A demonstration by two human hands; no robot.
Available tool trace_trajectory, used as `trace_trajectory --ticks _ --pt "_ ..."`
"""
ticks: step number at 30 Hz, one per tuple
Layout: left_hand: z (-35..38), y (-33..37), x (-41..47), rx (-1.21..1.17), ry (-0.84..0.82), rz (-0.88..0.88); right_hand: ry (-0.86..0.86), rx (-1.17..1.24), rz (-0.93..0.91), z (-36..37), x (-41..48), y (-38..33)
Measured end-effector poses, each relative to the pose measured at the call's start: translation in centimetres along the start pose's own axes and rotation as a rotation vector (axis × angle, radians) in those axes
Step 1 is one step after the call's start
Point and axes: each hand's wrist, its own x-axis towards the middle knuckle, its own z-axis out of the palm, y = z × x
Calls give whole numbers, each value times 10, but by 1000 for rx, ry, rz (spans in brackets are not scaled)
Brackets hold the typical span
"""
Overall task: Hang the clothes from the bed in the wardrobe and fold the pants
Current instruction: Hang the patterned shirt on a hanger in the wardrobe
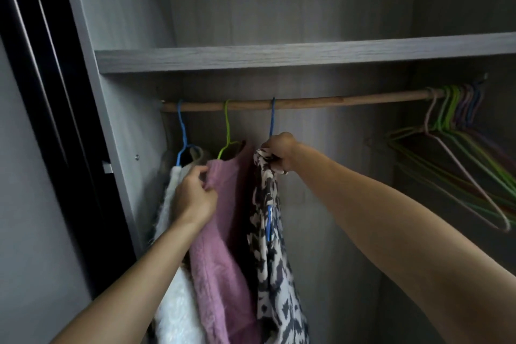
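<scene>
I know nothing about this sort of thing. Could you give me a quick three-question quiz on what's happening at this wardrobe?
1. True or false: the right hand grips the top of the black-and-white patterned garment.
2. What colour is the hanger that carries the pink garment? A blue, B green, C red.
3. Fill the gap: the empty hangers are bunched at the ___ end of the wooden rail.

Key: 1 true; 2 B; 3 right.
</scene>
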Motion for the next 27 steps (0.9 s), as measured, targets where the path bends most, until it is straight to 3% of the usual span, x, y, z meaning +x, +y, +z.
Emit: trace_trajectory --ticks 6,12,17,27 --pt "4 15 -3 56 32 119 62 -68 -37 -29 -13 8" --pt "34 73 -14 162 37 455 411 -495 -132 -128 -30 20" --pt "84 130 -41 174 -99 597 602 -851 -177 -222 -69 30" --pt "225 218 -129 141 -467 638 782 -1096 -213 -362 -166 65"
